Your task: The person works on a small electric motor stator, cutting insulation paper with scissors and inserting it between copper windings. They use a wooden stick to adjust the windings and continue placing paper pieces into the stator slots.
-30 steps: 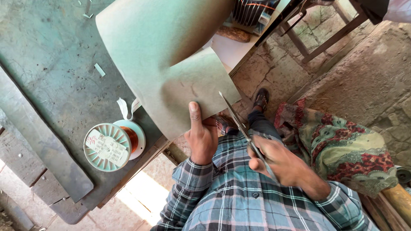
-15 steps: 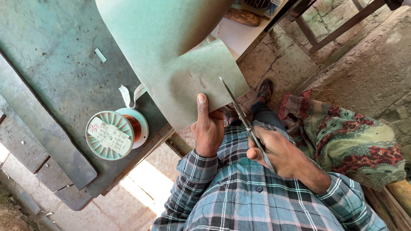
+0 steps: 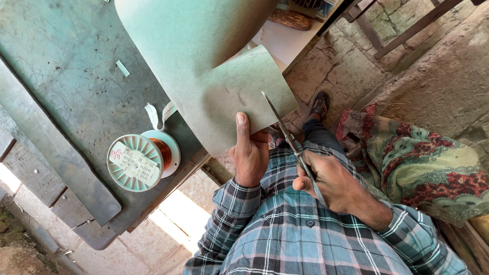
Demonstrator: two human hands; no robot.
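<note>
A large pale green sheet (image 3: 214, 66) curls up off the workbench toward me. My left hand (image 3: 250, 153) pinches its near edge, thumb flat on top. My right hand (image 3: 331, 181) grips a pair of scissors (image 3: 285, 132) whose blades point up across the sheet's near right part. My plaid sleeves fill the bottom of the view.
A pale green spool of copper wire (image 3: 140, 160) lies on the dark worn workbench (image 3: 66, 86), with a white paper strip (image 3: 158, 114) beside it. A patterned cloth (image 3: 423, 163) lies at right on the stone floor. A sandalled foot (image 3: 320, 104) shows below the sheet.
The view has shifted slightly; the scissors' blades have moved further up over the sheet while my left hand keeps its hold on the edge.
</note>
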